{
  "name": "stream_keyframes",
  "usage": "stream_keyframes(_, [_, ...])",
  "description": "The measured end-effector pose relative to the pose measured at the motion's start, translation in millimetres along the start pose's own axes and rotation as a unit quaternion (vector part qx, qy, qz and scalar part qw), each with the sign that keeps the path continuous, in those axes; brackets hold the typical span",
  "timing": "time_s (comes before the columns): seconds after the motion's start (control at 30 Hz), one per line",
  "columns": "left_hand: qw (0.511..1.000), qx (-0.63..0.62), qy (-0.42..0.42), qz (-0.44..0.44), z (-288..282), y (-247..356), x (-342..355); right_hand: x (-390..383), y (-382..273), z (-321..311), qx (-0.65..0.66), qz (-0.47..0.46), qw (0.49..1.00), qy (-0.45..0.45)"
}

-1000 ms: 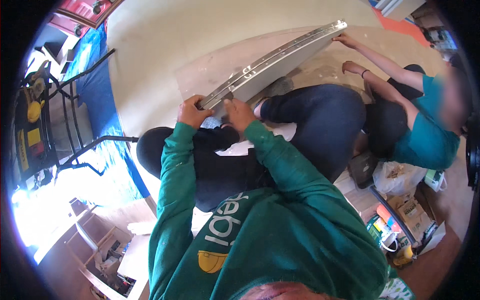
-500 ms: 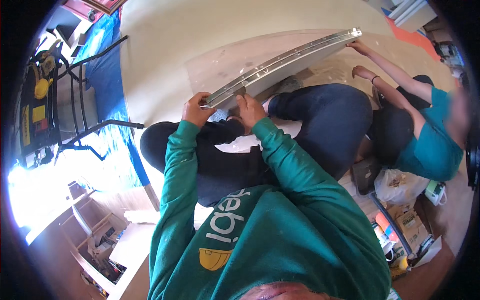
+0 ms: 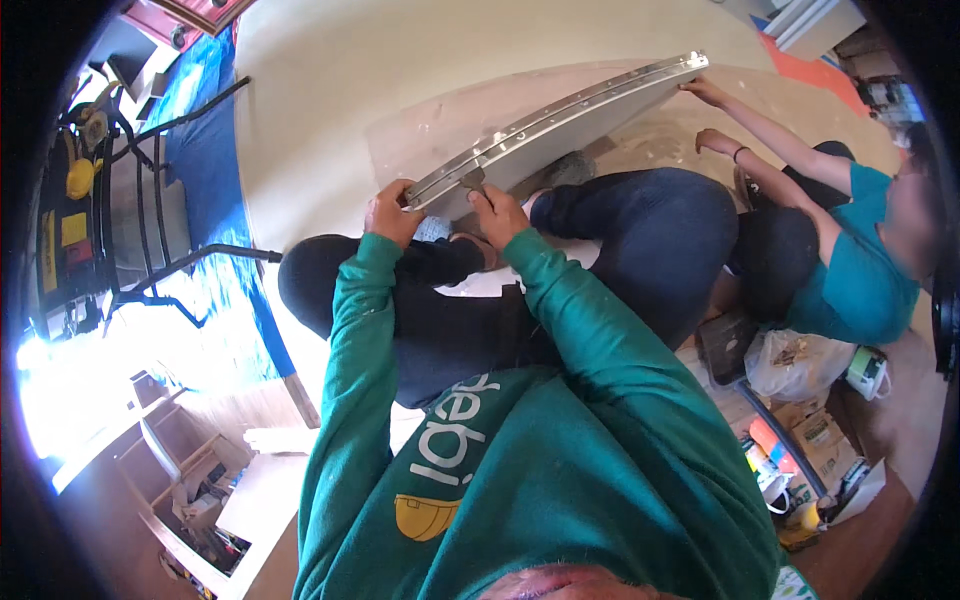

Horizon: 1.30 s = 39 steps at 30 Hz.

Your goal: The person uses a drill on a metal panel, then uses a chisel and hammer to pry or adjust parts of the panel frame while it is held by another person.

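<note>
A long white panel (image 3: 585, 132) edged with a metal rail (image 3: 545, 125) is tilted up ahead of me, slanting from near left to far right. My left hand (image 3: 391, 214) is closed around its near end, with thumb and fingers at the rail's tip. In my right hand (image 3: 501, 216) is a small flat-bladed tool that looks like a putty knife (image 3: 473, 180), its blade up against the rail near that end. My fingers hide most of its handle. At the far end, a co-worker's hand (image 3: 708, 92) touches the panel.
A co-worker in a teal shirt (image 3: 865, 265) crouches at the right. Beside them lie a plastic bag (image 3: 795, 362) and a dark tray (image 3: 728, 347). A black tubular-legged stand (image 3: 160, 200) and blue sheeting (image 3: 215, 170) are at the left. An open wooden cabinet (image 3: 205, 480) stands lower left.
The panel's far end sits slightly further left in view, along with the co-worker. My right hand and the blade have shifted slightly left along the rail; my left hand keeps its hold.
</note>
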<state>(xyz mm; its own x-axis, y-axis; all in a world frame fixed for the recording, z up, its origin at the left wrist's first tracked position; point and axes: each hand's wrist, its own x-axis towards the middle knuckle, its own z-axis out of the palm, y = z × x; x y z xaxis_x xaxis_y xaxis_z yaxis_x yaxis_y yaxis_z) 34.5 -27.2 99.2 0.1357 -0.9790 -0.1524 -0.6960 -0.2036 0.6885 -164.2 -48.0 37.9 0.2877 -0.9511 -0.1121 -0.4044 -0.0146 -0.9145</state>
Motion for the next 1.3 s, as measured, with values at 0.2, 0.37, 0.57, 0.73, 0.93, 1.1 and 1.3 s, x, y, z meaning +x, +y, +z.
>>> stream_keyframes(0.2, [0.999,-0.023,0.027,-0.008,6.1,-19.0,-4.8,-2.1,0.6,-2.2,0.003,0.017,1.000,-0.008])
stream_keyframes(0.37, [0.998,0.003,0.053,0.025,10.7,-20.6,-4.1,-0.7,1.3,-1.2,-0.019,-0.015,1.000,0.000])
stream_keyframes(0.57, [0.998,0.005,0.043,0.053,7.7,-21.8,-5.9,-8.7,-1.4,1.1,-0.027,0.020,0.999,-0.015])
stream_keyframes(0.73, [0.996,0.026,0.045,0.068,9.0,-8.3,-1.0,-6.7,4.5,-6.9,-0.024,-0.010,1.000,-0.014])
stream_keyframes(0.93, [0.989,0.094,0.063,0.093,15.0,12.7,3.0,-6.6,2.9,-19.4,-0.076,0.026,0.994,-0.073])
stream_keyframes(1.1, [0.972,0.167,0.045,0.161,21.4,19.9,9.1,-10.6,-14.2,-17.8,-0.137,0.050,0.987,-0.074])
stream_keyframes(1.3, [0.977,0.190,-0.008,0.099,34.4,28.3,22.7,-12.9,-4.6,-19.4,-0.110,0.032,0.991,-0.066])
